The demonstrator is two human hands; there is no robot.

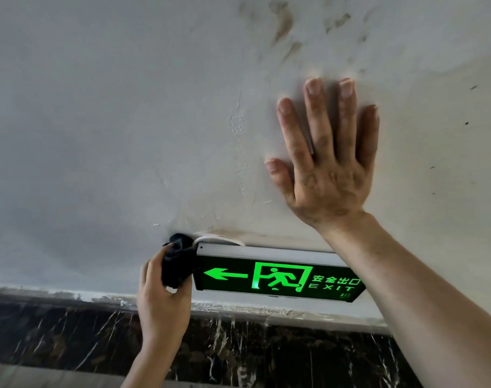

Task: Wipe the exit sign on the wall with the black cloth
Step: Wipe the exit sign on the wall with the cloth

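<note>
Two hands are in view: the left hand [161, 301] low and left of centre, the right hand [327, 166] higher and to the right. One black cloth [177, 266] sits bunched in the left hand. One exit sign [278, 275] hangs on one grey wall [112, 121]. On the sign's face there is one green arrow [224, 274], one running-figure symbol [280, 278], one row of four Chinese characters [336, 280] and one word, EXIT [331, 287]. One white cable [219, 238] curves just above the sign. One dark marble band [56, 337] runs along the bottom. The right hand shows five fingers [314, 113] spread out.
</note>
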